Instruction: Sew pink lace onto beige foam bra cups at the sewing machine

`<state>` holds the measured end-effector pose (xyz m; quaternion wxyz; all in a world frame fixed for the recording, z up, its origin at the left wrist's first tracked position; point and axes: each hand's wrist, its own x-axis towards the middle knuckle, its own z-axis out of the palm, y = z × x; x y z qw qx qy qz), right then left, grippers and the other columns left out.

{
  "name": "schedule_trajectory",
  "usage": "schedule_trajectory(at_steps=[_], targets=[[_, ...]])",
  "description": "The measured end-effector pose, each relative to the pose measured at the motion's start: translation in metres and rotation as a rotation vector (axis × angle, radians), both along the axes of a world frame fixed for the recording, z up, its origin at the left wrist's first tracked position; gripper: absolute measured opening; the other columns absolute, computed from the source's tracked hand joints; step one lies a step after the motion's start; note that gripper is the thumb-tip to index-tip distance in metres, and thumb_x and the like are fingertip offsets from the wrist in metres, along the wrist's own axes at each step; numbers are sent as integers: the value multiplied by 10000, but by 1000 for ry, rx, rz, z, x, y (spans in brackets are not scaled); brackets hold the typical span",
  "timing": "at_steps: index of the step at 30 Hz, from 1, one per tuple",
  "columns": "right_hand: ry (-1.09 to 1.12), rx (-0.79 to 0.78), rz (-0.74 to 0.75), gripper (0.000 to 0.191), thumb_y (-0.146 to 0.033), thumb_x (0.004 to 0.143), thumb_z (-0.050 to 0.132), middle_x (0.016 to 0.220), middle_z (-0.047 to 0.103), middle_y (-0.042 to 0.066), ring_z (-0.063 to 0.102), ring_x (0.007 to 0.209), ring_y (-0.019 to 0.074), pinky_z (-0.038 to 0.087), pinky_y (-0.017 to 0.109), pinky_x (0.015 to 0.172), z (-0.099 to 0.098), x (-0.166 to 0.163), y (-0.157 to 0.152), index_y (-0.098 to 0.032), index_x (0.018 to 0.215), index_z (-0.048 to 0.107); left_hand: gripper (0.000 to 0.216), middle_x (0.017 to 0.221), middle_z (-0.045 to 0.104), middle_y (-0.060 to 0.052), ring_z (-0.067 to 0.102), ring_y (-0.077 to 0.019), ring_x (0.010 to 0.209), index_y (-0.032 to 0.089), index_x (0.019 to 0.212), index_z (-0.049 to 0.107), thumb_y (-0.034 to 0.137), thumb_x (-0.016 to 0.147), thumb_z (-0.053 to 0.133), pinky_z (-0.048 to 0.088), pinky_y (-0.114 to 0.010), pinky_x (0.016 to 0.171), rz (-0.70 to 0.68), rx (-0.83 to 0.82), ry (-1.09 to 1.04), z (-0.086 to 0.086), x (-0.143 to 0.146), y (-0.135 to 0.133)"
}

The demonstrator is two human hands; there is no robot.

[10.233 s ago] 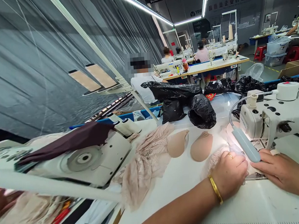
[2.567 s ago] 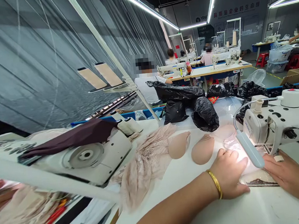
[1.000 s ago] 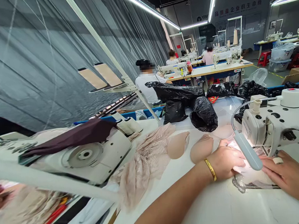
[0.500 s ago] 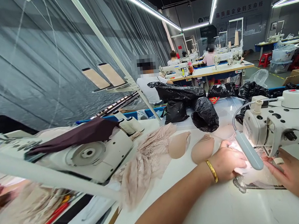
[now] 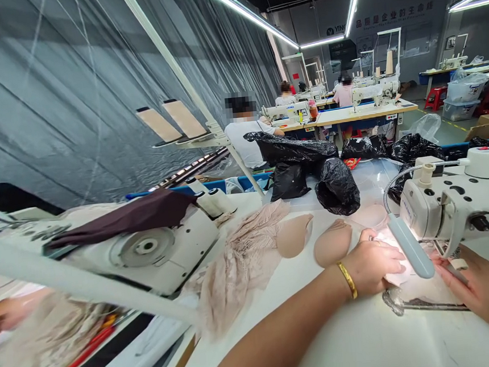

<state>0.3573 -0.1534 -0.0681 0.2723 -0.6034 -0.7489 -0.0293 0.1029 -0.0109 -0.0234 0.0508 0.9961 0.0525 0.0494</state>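
Note:
Under the lit sewing machine (image 5: 425,196) at the right lies a thin pale fabric piece (image 5: 396,279). My left hand (image 5: 374,266), with a gold bangle at its wrist, has curled fingers closed on the fabric's left side. On the other side of the needle area, my right hand (image 5: 471,281) grips the fabric with fingers drawn together; the machine partly hides its fingertips. A grey lamp (image 5: 410,248) hangs between both hands and covers part of the fabric. Two beige bra cups (image 5: 295,236) rest on the table left of my left hand, beside crumpled beige lace (image 5: 238,264).
Black plastic bags (image 5: 336,187) are piled behind the cups. A second sewing machine (image 5: 148,255) with dark cloth (image 5: 127,216) over it stands at the left. A co-worker's hand (image 5: 18,309) is at the far left edge, near more lace. A thread stand (image 5: 198,139) rises behind.
Both my hands stay nearly in place at the machine, with the fabric shifted only slightly. The co-worker's hand at the far left has moved further into view.

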Motion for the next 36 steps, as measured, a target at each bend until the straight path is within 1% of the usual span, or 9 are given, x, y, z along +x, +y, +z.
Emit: schedule_trajectory(at_steps=[6,10,13,16,18,21,24,30,36], targets=[[62,28,-14,226,-398,1084,461,1130,753,120,768,985,305,614,368,620,0,-5,0,-271,1155,634,325,1409,704,-43,649,-270,1177,265,1217,725,189,912,643,325,-493,1013,48,50,-7,-4,0,-5],[11,4,13,262,-393,1091,447,1130,767,113,762,1016,312,635,415,763,-2,-4,-2,-268,1111,677,320,1414,694,-56,645,-275,1117,263,1222,724,208,924,620,321,-514,1000,52,97,-27,-8,-1,-7],[-28,-84,57,256,-361,1100,427,1048,773,58,759,943,278,623,410,778,-2,-4,-4,-293,1131,671,224,1288,737,-55,644,-272,1050,243,1093,744,207,905,629,320,-524,987,37,135,-51,-10,-3,-9],[-56,-148,170,232,-312,1100,432,1077,755,39,739,1012,261,607,372,784,0,-6,-6,-318,1177,651,136,1113,748,-49,632,-253,946,224,981,730,221,933,603,317,-535,967,12,182,-89,-12,-5,-12],[-75,-161,249,219,-290,1087,454,1130,744,52,716,1091,267,599,351,788,3,-8,-7,-316,1139,665,151,1021,730,-47,616,-239,880,209,945,717,233,968,569,326,-533,936,-5,203,-123,-12,-6,-17],[-108,-223,298,238,-253,1079,446,1133,729,64,709,1066,258,580,321,725,8,-13,-9,-302,1045,676,195,916,693,-31,588,-214,799,199,893,696,228,993,532,345,-512,887,-31,207,-157,-11,-8,-27],[-100,-268,309,266,-216,1075,431,1068,714,65,705,980,238,563,311,708,9,-17,-11,-288,1006,678,175,867,666,-17,572,-199,764,196,834,664,216,971,558,366,-496,871,-58,220,-175,-12,-8,-35],[-32,-188,251,224,-230,1040,502,1016,715,58,680,908,232,555,315,746,3,-17,-8,-295,1015,715,142,788,625,4,522,-164,686,175,781,611,183,921,585,400,-509,897,-47,293,-267,-19,-4,-37],[-26,-192,208,301,-276,1057,449,890,712,35,700,843,242,565,320,694,-6,-13,0,-341,1110,739,143,835,681,-33,596,-196,804,178,814,659,115,908,573,403,-525,954,-16,254,-214,-18,2,-25]])
